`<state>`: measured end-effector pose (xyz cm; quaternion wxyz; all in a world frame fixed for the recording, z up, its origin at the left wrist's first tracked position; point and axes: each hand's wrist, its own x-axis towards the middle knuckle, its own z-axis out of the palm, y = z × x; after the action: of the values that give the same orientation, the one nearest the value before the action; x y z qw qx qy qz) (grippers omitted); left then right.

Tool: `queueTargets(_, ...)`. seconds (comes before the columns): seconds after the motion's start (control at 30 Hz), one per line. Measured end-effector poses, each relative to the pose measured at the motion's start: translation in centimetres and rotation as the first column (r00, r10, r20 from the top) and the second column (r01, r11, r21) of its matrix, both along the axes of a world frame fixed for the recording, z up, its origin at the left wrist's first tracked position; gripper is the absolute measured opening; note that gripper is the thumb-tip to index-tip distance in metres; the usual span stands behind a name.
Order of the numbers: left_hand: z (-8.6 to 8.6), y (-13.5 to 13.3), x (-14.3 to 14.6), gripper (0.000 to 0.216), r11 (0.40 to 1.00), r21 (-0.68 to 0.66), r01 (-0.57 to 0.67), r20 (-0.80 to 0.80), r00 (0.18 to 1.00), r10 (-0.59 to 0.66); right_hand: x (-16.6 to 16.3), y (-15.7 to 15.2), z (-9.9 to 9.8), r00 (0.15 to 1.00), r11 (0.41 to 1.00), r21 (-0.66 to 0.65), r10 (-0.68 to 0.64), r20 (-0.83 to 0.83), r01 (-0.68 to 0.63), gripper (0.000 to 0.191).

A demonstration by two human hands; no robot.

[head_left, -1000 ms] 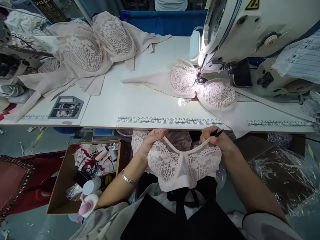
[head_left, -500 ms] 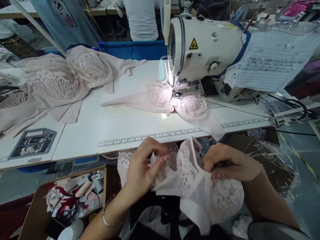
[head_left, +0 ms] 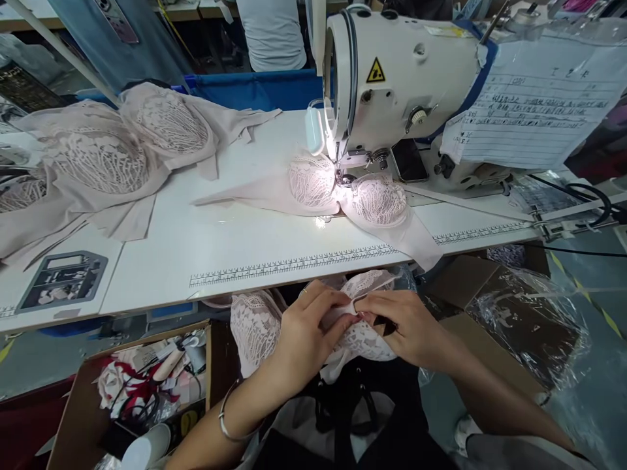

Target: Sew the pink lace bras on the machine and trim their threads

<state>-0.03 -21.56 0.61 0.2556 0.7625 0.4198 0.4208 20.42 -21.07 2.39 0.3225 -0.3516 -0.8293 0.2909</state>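
A pale pink lace bra (head_left: pixel 365 343) lies bunched in my lap, just below the front edge of the white sewing table (head_left: pixel 206 241). My left hand (head_left: pixel 306 329) and my right hand (head_left: pixel 404 326) meet over it, both pinching a fold of its fabric between fingertips. A dark tool tip shows under my right hand's fingers. More lace pieces (head_left: pixel 255 323) hang to the left of my hands. Another bra (head_left: pixel 343 192) lies on the table under the needle of the white sewing machine (head_left: pixel 406 78).
A pile of finished bras (head_left: pixel 112 150) lies at the table's back left. An open cardboard box (head_left: pixel 132 391) of odds and ends stands at lower left. Plastic-wrapped cartons (head_left: pixel 514 320) are at right. A paper sheet (head_left: pixel 533 104) hangs on the machine. A person stands behind the table.
The bra was held spread out in front of me, then turned and gathered. My two hands have come together over it, lower and closer to my lap.
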Motion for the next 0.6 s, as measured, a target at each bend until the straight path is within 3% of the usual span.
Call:
queueTargets(0.1, -0.3, 0.1, -0.2, 0.009, 0.998, -0.042, -0.046, 0.071, 0.996, 0.049, 0.5, 0.0, -0.9, 0.987, 0.975, 0.163, -0.157, 0.039, 0.149, 0.018)
queueTargets(0.2, -0.6, 0.1, -0.3, 0.01, 0.993, -0.101, -0.061, 0.145, 0.986, 0.076, 0.9, 0.3, -2.0, 0.928, 0.877, 0.391, -0.35, 0.125, 0.278, 0.026)
queueTargets(0.27, -0.8, 0.0, -0.3, 0.009, 0.992, -0.123, -0.033, 0.186, 0.981, 0.055, 1.1, 0.5, -2.7, 0.897, 0.821, 0.514, -0.395, 0.198, 0.248, 0.032)
queueTargets(0.33, -0.9, 0.1, -0.4, 0.008, 0.991, -0.13, -0.016, 0.209, 0.977, 0.043, 1.3, 0.7, -2.9, 0.902, 0.814, 0.551, -0.362, 0.234, 0.183, 0.034)
queueTargets(0.4, -0.9, 0.4, -0.7, 0.007, 0.99, -0.137, -0.017, 0.218, 0.975, 0.047, 1.7, 0.9, -2.4, 0.949, 0.887, 0.44, -0.245, 0.196, 0.139, 0.027)
queueTargets(0.47, -1.0, 0.8, -1.2, 0.008, 0.986, -0.165, -0.016, 0.238, 0.97, 0.055, 2.6, 1.2, -1.5, 0.993, 0.984, 0.171, -0.056, 0.1, 0.038, 0.021)
queueTargets(0.53, -1.1, 1.1, -1.7, 0.009, 0.979, -0.202, -0.001, 0.288, 0.956, 0.06, 3.8, 1.6, -0.5, 0.993, 0.986, -0.12, 0.118, -0.003, -0.118, 0.023)
queueTargets(0.6, -1.4, 1.3, -2.0, 0.01, 0.975, -0.224, 0.002, 0.355, 0.932, 0.079, 5.1, 2.0, 0.2, 0.982, 0.943, -0.275, 0.181, -0.046, -0.187, 0.025)
